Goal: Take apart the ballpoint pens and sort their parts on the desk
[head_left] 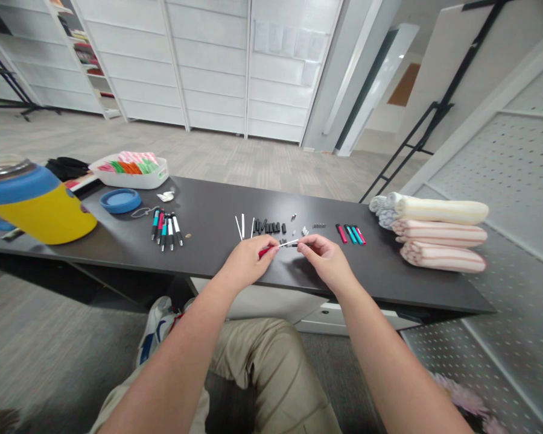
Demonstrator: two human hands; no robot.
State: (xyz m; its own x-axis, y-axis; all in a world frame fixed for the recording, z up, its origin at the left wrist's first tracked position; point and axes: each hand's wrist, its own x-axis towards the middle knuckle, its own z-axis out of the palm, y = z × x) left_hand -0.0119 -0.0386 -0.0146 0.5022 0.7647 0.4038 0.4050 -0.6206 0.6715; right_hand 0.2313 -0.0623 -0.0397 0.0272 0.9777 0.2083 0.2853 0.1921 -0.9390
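Note:
My left hand is closed around a red pen barrel. A thin white refill sticks out of the barrel's right end, toward the other hand. My right hand pinches a small dark piece at the refill's tip; the fingers partly hide it. Just beyond my hands lie several black rubber grips, loose white refills and small silver tips. A row of tiny springs is right of them. Several red and teal barrels lie further right.
Several whole pens lie at left on the dark table. Behind them are a blue lid, crumpled white paper and a white basket of colourful packets. A yellow-blue jug stands far left; rolled towels are stacked right.

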